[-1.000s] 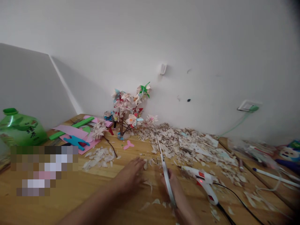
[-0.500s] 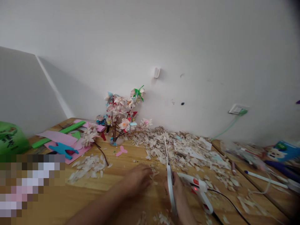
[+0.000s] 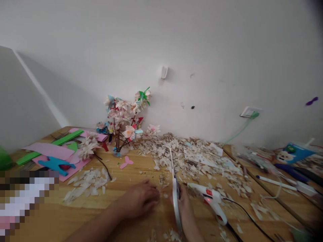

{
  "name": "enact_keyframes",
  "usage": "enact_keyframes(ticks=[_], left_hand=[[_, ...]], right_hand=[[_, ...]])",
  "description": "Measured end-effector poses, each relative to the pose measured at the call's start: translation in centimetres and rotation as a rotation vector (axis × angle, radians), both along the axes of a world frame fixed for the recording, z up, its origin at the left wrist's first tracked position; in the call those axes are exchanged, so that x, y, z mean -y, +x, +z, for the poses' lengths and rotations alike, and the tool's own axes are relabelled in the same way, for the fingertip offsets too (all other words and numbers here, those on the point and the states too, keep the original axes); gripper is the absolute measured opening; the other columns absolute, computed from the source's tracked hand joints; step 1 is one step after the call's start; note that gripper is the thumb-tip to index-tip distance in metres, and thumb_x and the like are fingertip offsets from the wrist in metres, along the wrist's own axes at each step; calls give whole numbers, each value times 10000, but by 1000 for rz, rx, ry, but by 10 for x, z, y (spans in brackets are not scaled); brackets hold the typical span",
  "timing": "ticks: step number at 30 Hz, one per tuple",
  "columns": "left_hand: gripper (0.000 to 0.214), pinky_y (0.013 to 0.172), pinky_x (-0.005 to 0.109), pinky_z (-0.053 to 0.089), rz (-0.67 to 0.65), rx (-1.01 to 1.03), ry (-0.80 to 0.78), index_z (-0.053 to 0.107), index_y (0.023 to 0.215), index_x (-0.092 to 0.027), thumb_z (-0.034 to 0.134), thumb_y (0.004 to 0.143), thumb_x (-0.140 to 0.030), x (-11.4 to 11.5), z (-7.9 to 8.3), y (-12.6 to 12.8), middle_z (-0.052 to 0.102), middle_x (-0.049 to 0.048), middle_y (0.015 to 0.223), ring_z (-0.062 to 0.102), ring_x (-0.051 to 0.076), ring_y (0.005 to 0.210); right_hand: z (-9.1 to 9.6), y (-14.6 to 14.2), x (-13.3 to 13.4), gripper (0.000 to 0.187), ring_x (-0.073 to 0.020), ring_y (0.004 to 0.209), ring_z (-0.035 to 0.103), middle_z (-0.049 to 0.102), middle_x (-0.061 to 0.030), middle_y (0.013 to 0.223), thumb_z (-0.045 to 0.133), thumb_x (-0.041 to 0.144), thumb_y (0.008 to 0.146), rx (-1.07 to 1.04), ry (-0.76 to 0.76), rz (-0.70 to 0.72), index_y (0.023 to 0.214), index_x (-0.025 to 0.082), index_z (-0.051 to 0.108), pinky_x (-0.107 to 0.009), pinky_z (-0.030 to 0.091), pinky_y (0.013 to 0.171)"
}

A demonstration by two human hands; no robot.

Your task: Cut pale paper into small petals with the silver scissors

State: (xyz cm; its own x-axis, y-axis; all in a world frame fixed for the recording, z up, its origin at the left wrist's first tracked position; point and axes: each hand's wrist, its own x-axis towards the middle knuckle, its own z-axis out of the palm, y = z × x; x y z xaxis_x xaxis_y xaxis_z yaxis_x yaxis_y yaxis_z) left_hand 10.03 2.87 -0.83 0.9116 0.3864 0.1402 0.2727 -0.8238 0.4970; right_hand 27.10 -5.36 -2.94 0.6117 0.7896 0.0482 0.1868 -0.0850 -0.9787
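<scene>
My right hand [image 3: 185, 205] is wrapped around the handle of a pair of scissors [image 3: 175, 191], whose narrow blades point up and away towards the far scraps. Beside it on the left, my left hand [image 3: 141, 198] rests low over the wooden table with its fingers curled together. Its fingertips are partly hidden, so what they hold, if anything, does not show. A few pale petal scraps [image 3: 164, 179] lie between and just beyond the hands. To the right of the scissors lies a white hot glue gun [image 3: 210, 193] with orange parts and a lit red light.
Handmade flowers on twigs [image 3: 123, 117] stand in a small clear holder near the wall. A broad heap of pale flakes [image 3: 186, 153] spreads behind my hands. Left are pale petals [image 3: 89, 183], pink paper [image 3: 50, 151] and a flower twig [image 3: 91, 148]. A white pen [image 3: 276, 183] lies right.
The view has swung slightly to the right, so the table things sit further left. Both hands keep nearly the same place, the right one still around the scissors.
</scene>
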Motion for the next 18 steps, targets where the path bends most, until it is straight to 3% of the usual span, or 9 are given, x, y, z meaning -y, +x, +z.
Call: enact_keyframes(ticks=[2, 4, 7, 11, 13, 15, 18], left_hand=[[346, 1027, 414, 297, 72, 41, -41, 538, 1167, -270, 330, 895, -322, -3, 3, 10, 648, 54, 1112, 570, 202, 1051], [393, 1014, 413, 311, 127, 59, -37, 468, 1237, -220, 296, 901, -329, -7, 4, 20, 597, 95, 1189, 524, 218, 1111], [487, 1040, 426, 267, 90, 52, -22, 416, 1282, -167, 429, 844, -382, -8, 4, 31, 475, 140, 1327, 397, 262, 1237], [307, 1054, 424, 237, -25, 31, -63, 585, 1079, -274, 447, 837, -403, -3, 9, 32, 677, 22, 1023, 587, 211, 1010], [306, 1017, 403, 296, 68, 56, -89, 586, 1068, -284, 378, 869, -388, -7, 13, 34, 690, 8, 945, 608, 195, 941], [363, 955, 383, 364, 199, 81, -92, 509, 1185, -257, 341, 879, -357, -17, 14, 37, 662, 47, 1037, 580, 212, 997], [474, 907, 375, 399, 263, 81, -83, 337, 1326, -231, 368, 858, -295, -32, 12, 41, 619, 79, 1129, 558, 226, 1039]], right_hand=[[0, 2, -2, 308, -242, 679, 622, 658, -39, 702, 548, 366, 531, -28, -1, -11, 792, 207, 515, -330, 483, 648], [-1, 4, -4, 319, -241, 677, 622, 655, -47, 721, 531, 364, 523, -53, 9, -25, 799, 210, 488, -336, 483, 659], [-5, 6, -7, 322, -242, 723, 628, 658, -48, 763, 542, 370, 523, -79, 23, -45, 801, 224, 468, -334, 483, 685], [-11, 6, -10, 310, -236, 690, 627, 647, -29, 710, 567, 365, 519, -92, 36, -45, 778, 223, 474, -332, 488, 658], [-14, 5, -11, 285, -224, 677, 629, 648, -19, 698, 552, 355, 531, -103, 50, -30, 773, 225, 473, -321, 492, 649], [-16, 3, -10, 288, -221, 699, 638, 666, -21, 731, 553, 340, 547, -119, 52, -19, 800, 223, 483, -313, 496, 662], [-16, 0, -9, 342, -242, 754, 654, 695, -43, 795, 583, 332, 534, -144, 46, -12, 844, 216, 498, -322, 503, 686]])
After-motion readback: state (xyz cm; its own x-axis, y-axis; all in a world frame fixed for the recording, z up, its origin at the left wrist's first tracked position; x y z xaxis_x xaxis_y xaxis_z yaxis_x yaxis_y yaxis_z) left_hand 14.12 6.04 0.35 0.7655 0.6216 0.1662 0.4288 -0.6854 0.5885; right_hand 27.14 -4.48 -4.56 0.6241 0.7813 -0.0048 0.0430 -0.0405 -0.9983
